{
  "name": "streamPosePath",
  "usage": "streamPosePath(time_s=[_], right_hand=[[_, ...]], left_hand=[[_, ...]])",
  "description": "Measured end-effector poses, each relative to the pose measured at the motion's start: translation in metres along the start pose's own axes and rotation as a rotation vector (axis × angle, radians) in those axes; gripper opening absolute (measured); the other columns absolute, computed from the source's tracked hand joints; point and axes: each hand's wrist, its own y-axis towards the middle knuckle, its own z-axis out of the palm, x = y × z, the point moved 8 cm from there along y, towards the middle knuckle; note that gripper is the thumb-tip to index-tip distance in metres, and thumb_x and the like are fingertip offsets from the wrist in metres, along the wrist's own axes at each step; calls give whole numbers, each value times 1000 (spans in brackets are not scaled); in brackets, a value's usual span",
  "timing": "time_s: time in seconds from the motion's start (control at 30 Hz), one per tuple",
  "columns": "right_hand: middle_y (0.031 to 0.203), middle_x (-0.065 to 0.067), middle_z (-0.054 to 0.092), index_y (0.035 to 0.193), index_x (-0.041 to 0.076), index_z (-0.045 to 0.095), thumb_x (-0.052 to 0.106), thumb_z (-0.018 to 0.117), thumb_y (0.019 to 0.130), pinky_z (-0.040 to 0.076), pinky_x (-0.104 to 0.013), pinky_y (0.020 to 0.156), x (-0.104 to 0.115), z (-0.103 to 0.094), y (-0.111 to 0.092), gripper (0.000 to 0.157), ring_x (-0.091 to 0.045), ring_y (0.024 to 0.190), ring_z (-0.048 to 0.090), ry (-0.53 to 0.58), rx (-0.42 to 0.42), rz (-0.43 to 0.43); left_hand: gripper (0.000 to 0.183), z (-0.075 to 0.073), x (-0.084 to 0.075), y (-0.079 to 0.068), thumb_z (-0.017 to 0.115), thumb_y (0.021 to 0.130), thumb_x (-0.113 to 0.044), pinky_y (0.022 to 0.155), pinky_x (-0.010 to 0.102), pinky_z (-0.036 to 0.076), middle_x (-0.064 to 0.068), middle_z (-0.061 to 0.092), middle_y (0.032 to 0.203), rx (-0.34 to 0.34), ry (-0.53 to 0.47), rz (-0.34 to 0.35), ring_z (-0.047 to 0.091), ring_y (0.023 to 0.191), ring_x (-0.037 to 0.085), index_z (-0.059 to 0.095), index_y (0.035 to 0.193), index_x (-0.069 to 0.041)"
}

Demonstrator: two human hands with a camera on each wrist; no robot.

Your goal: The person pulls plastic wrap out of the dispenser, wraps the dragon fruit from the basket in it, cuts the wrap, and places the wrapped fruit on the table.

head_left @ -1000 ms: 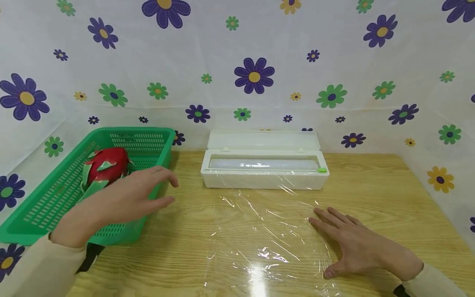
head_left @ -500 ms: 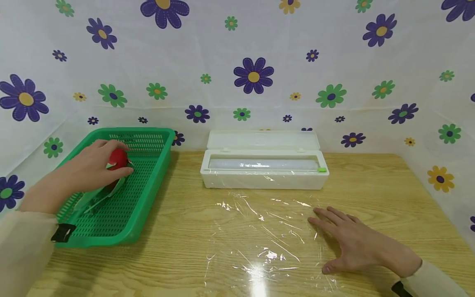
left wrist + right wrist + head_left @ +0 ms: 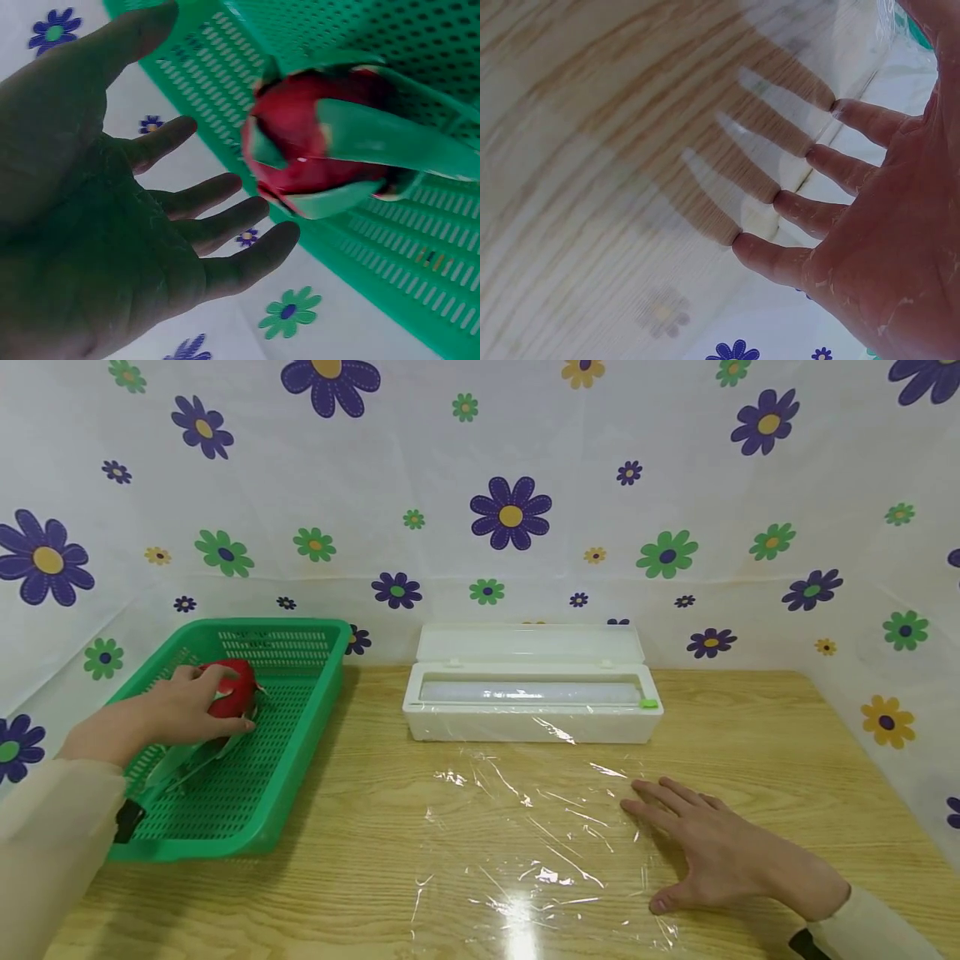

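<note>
- Left grip: released. Left hand (image 3: pixel 180 706) over the fruit at left of the head frame, thumb and fingers apart, nothing clasped. Contact with the fruit: can't tell.
- Right grip: also released. Right hand (image 3: pixel 705 852) palm-down at lower right, fingers spread, fingertips on the light wood-grain tabletop (image 3: pixel 750 718), thumb and index at the film's right edge.
- Red rounded fruit with long green leafy scales (image 3: pixel 304 139): inside the green perforated plastic basket (image 3: pixel 307 760), left of the head frame, partly hidden by the left hand. Left wrist view puts it right of centre, just beyond the fingertips.
- Clear, shiny, creased plastic film (image 3: pixel 536 860): spread on the tabletop, lower centre, running down from the box front.
- White rectangular box (image 3: pixel 532 727): centre, lid up at the back, 1 pale film roll (image 3: pixel 525 693) inside, 1 lime-green tab (image 3: pixel 648 703) at its right end.
- White cloth with purple, green and yellow flowers (image 3: pixel 375 468): across the top and sides.
</note>
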Motion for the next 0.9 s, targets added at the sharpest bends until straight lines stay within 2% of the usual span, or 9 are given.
streamPosePath(time_s=[0.1, 0.27, 0.43, 0.7, 0.9], right_hand=[[164, -14, 36, 156, 17, 42, 80, 73, 71, 39, -81, 96, -1, 1, 0, 110, -54, 145, 36, 6, 2, 7], [164, -14, 37, 156, 17, 42, 81, 71, 72, 39, -80, 97, -1, 0, -1, 109, -53, 145, 37, 2, 2, 7], [164, -14, 37, 155, 17, 43, 81, 71, 71, 39, -80, 97, -1, -1, 0, 109, -53, 145, 37, 2, 2, 8], [164, -15, 36, 156, 17, 42, 80, 72, 71, 39, -80, 97, 0, -2, 1, 110, -54, 145, 36, -6, 16, 7], [164, -15, 36, 156, 17, 42, 81, 71, 71, 39, -80, 96, 1, -2, 0, 111, -55, 144, 36, -10, 8, 2]], left_hand=[[81, 3, 6, 3, 68, 95, -39, 83, 72, 47, 54, 27, 132, 24, -16, -21, 33, 116, 73, 27, 140, 15], [85, 3, 14, 10, 65, 96, -42, 81, 70, 48, 55, 24, 129, 50, -14, -61, 35, 110, 73, 21, 140, 16], [86, 4, 17, 16, 62, 98, -42, 88, 74, 44, 56, 21, 129, 65, 4, -77, 34, 113, 76, 17, 141, 17], [86, 3, 22, 25, 62, 97, -40, 86, 77, 42, 55, 20, 128, 33, -8, -98, 32, 111, 73, 16, 142, 17], [87, 6, 31, 32, 63, 96, -50, 82, 80, 40, 51, 25, 129, 3, 60, -120, 33, 113, 68, 22, 142, 12]])
